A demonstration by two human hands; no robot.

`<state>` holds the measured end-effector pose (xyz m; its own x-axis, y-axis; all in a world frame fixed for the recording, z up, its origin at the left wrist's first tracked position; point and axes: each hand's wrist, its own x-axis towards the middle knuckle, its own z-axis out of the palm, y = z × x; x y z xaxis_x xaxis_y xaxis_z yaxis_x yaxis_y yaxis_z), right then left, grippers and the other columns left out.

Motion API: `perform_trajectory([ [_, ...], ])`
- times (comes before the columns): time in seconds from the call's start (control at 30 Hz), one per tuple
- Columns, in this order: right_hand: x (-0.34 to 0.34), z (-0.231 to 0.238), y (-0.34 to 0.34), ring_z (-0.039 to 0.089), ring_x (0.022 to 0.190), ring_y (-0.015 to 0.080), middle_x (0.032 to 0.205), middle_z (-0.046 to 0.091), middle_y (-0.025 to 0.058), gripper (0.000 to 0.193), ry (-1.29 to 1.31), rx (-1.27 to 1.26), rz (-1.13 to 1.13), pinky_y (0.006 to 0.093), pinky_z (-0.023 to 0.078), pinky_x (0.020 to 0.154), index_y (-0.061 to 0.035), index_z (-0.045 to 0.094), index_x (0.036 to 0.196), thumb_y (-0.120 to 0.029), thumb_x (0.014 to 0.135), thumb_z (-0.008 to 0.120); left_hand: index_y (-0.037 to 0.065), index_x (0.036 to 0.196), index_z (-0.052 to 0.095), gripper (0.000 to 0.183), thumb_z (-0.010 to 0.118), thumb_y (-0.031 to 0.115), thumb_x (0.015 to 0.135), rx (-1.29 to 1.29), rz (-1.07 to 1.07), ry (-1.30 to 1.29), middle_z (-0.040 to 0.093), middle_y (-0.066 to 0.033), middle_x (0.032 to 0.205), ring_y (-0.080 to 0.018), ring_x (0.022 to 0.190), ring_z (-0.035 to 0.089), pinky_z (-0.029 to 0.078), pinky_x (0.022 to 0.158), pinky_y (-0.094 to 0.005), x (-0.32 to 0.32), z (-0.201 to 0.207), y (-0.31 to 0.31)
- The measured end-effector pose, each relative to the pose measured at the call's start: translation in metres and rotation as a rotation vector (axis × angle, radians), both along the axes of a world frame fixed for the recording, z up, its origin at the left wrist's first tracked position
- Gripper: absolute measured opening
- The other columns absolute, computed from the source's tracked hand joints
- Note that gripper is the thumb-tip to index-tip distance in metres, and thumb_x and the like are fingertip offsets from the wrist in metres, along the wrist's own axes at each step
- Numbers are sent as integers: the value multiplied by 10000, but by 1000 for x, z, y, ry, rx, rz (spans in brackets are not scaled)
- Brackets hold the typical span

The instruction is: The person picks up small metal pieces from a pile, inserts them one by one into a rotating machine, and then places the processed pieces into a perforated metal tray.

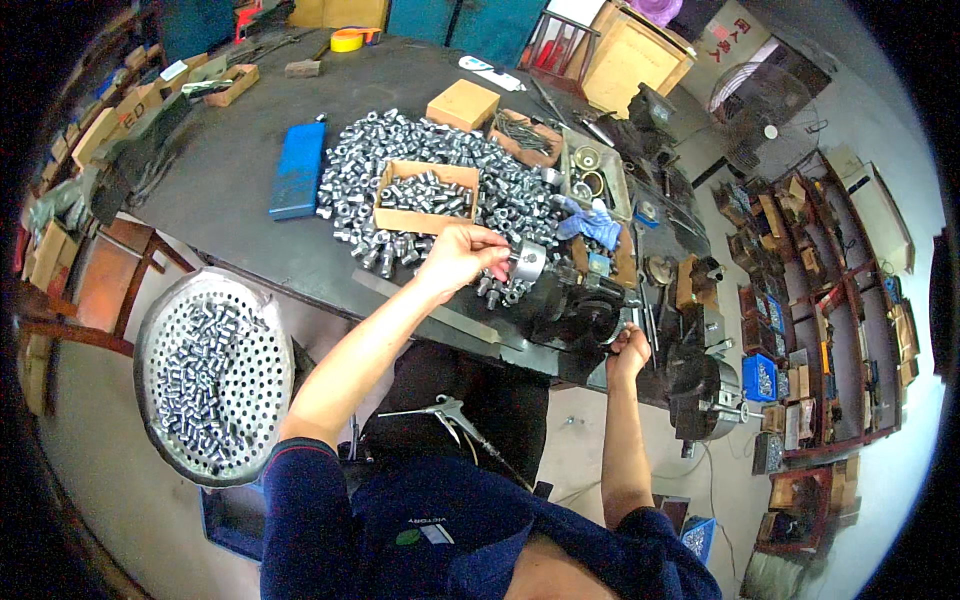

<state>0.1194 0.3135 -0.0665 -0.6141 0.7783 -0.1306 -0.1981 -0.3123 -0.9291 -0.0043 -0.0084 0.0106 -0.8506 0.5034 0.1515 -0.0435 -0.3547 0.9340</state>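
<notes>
My left hand point(465, 262) is closed in a pinch at the front of a round metal chuck point(529, 262); whatever sits between its fingertips is too small to make out. The chuck belongs to a dark bench machine point(580, 312) at the table's near edge. At that machine's right end, my right hand point(628, 352) is closed around a short metal handle point(633, 318). Just beyond my left hand stands an open cardboard box point(428, 223) of small metal fittings. A wide heap of the same shiny fittings point(365, 165) surrounds it on the dark table point(225, 190).
A round perforated metal tray point(262, 375) holding many fittings stands at the left. An air gun point(440, 412) lies before my lap. A blue case point(298, 172), a closed box point(462, 104) and a blue glove point(592, 224) border the heap. Another machine point(703, 395) stands right.
</notes>
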Motion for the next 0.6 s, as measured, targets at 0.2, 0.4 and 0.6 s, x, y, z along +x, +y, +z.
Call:
perform_trajectory([
  [0.2,3,7,-10,331,431,64,556,414,-4,173,22,3,3,183,238,375,19,519,794,-139,773,452,-79,841,562,110,556,-27,744,70,-9,-73,595,-128,703,-161,598,592,488,556,-247,0,1,6],
  [0.4,25,20,-14,318,439,64,539,394,-6,163,105,28,41,193,237,375,17,511,799,-133,788,449,-81,853,561,128,561,-29,736,-42,-57,9,593,-128,724,-177,611,593,489,595,-260,-6,5,3],
  [0.6,28,48,-12,282,420,44,539,381,-26,165,111,124,171,184,193,360,-16,500,770,-154,809,418,-81,858,563,155,540,51,779,-40,-61,-42,587,-118,675,-163,567,584,463,542,-243,0,5,1],
])
